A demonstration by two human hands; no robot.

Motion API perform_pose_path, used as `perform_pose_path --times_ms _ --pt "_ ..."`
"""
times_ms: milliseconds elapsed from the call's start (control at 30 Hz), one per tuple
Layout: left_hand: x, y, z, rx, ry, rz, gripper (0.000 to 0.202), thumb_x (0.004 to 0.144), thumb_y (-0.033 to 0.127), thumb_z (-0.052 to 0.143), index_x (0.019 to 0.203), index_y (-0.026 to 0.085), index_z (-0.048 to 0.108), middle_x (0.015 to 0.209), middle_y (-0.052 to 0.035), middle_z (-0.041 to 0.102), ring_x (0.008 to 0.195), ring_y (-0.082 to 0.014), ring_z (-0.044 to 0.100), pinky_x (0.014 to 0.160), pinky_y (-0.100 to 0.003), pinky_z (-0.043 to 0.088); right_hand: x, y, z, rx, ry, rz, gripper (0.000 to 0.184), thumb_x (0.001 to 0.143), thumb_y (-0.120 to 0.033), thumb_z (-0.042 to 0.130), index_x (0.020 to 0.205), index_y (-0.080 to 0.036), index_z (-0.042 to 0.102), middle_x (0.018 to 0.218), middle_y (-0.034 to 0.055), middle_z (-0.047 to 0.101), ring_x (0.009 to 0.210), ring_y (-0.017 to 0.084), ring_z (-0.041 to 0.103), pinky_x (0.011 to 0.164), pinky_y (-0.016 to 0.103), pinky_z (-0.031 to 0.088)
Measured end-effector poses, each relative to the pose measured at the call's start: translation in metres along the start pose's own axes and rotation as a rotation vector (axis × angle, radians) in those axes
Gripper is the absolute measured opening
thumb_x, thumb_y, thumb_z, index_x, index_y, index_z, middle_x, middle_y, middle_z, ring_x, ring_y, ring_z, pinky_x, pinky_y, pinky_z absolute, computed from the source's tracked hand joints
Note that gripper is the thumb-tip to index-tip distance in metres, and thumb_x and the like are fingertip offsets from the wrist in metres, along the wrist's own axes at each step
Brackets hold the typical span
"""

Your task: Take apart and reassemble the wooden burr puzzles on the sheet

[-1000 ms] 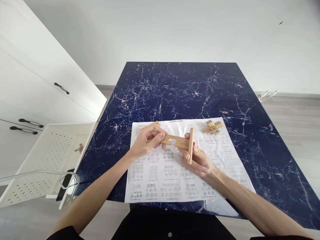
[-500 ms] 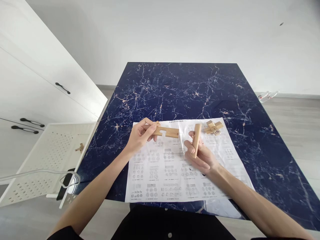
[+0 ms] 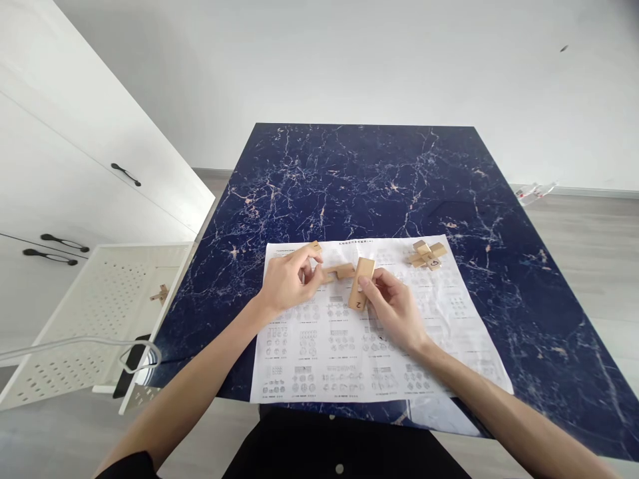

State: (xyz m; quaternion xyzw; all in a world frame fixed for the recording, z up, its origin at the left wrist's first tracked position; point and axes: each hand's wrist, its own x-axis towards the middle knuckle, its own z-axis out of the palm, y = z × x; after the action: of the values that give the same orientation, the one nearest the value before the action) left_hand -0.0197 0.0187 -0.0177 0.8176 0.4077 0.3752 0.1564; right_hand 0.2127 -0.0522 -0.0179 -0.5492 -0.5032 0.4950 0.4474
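As both hover over the instruction sheet (image 3: 379, 362), left hand (image 3: 288, 285) pinches notched wooden bar (image 3: 340, 271) | right hand (image 3: 395, 307) grips numbered block (image 3: 362, 282) against bar's end | cross puzzle (image 3: 427, 254) at sheet's far-right corner.

An assembled wooden cross puzzle (image 3: 426, 253) lies on the printed sheet (image 3: 344, 359), just beyond the right hand (image 3: 394, 309). A white perforated rack (image 3: 90, 313) stands well left of the left hand (image 3: 287, 283).

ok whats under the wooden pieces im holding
A printed sheet of diagrams, lying on the blue marbled table. The left hand with the notched bar and the right hand with the block cover its upper middle, so the diagrams there cannot be seen.
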Motion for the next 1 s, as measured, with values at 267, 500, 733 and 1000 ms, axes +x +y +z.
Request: perform_pose_path --times_ms 267,500,733,1000 --pt "0.0016 0.0004 0.0029 0.065 -0.045 0.184 0.004 0.095 0.02 0.065 0.096 0.023 0.065 0.062 0.0048 0.063 0.057 -0.0166 0.06 0.068 -0.033 0.054 -0.0034 0.0005 0.0068 -0.22 0.022 -0.001 0.047 0.095 -0.049 0.072 0.127 -0.024 0.049 0.062 -0.0083 0.061 0.049 0.015 0.052 0.048 0.025 0.038" --pt "0.0041 0.005 0.0011 0.03 -0.148 0.275 0.006 0.1 0.028 0.066 0.102 0.023 0.064 0.09 -0.0037 0.072 0.086 -0.024 0.068 0.097 -0.048 0.057 -0.0057 -0.0009 0.0066 -0.4 -0.05 -0.092 0.046 0.103 -0.049 0.061 0.138 -0.02 0.052 0.066 -0.0041 0.066 0.048 0.016 0.054 0.052 0.028 0.042" --pt "0.0005 0.0072 0.0037 -0.039 -0.34 0.319 0.056 0.095 0.055 0.075 0.137 0.021 0.059 0.133 -0.0153 0.068 0.12 -0.0344 0.064 0.107 -0.055 0.052 -0.0052 0.0004 0.0067 -0.431 -0.035 -0.13 0.029 0.105 -0.044 0.055 0.124 -0.022 0.057 0.058 -0.0087 0.055 0.045 0.013 0.044 0.053 0.027 0.04" --pt "0.0004 0.0023 0.0042 0.016 -0.418 0.356 0.064 0.095 0.022 0.066 0.157 0.027 0.052 0.162 -0.013 0.055 0.15 -0.038 0.049 0.125 -0.064 0.038 -0.0033 0.0005 0.0038 -0.358 -0.059 -0.119 0.02 0.108 -0.041 0.053 0.118 -0.024 0.055 0.06 -0.0098 0.054 0.048 0.012 0.043 0.056 0.027 0.037"
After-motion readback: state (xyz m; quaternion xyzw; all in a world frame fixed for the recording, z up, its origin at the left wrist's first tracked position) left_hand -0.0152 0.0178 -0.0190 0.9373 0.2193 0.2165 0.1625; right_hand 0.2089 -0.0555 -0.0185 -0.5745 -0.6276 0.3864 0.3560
